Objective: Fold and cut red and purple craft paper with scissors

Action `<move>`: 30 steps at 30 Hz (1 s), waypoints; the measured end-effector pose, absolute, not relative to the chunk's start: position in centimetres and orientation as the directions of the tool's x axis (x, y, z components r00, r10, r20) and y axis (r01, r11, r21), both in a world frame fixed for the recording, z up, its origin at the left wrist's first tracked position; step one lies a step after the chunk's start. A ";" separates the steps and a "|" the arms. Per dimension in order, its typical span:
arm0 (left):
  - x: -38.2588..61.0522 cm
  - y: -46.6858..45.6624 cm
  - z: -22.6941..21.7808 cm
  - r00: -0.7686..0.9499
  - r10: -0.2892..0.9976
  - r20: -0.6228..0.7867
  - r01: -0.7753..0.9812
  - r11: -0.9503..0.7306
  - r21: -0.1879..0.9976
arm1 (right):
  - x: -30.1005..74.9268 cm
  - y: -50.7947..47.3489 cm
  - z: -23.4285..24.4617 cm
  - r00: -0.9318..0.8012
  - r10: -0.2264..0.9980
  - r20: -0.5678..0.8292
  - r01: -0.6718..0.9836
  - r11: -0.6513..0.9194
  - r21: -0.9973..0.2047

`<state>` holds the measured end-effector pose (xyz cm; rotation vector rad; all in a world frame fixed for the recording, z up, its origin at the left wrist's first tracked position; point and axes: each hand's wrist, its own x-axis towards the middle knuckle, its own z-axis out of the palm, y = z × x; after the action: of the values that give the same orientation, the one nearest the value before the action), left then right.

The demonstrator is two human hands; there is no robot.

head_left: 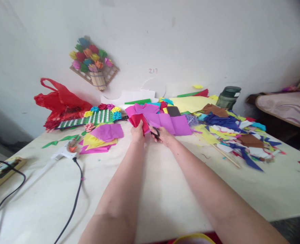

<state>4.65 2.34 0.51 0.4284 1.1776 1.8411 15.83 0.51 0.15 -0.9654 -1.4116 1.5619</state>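
My left hand (138, 131) is closed on a piece of red paper (139, 120), thumb on top, over the middle of the table. Close by on the right, my right hand (162, 135) grips black-handled scissors (154, 133), whose blades point up and left along the red paper's right edge. Whether the blades are apart or together I cannot make out. Just behind both hands lie sheets of purple paper (182, 125). A stack of yellow, purple and pink paper pieces (108, 133) rests left of my left hand.
A white glue gun (66, 151) with a black cord lies at left, near a power strip (4, 171). Behind it are a red plastic bag (60, 101) and paper flowers. Colourful scraps (251, 140), a stick (226, 156), a phone (173, 111) and a green bottle (228, 97) occupy the right and back.
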 end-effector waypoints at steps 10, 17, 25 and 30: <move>4.6 2.4 0.4 -0.524 0.836 -0.166 -0.507 -0.149 0.849 | 15.8 1.1 -0.6 -0.398 0.917 -0.007 -0.013 -0.014 -1.000; 4.7 2.1 0.6 -0.528 0.832 -0.172 -0.510 -0.148 0.847 | 16.0 1.6 -0.8 -0.463 0.886 0.026 -0.071 -0.007 -0.997; 4.6 2.1 0.5 -0.514 0.844 -0.155 -0.505 -0.152 0.850 | 15.8 2.1 -0.8 -0.471 0.882 0.030 -0.103 -0.021 -0.994; 4.5 2.2 0.4 -0.513 0.847 -0.140 -0.497 -0.160 0.853 | 15.5 2.5 -0.5 -0.451 0.892 0.011 -0.076 -0.026 -0.997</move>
<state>4.52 2.16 0.38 0.4677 1.1372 1.8194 15.49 2.50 -0.54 -0.8953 -1.4756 1.5870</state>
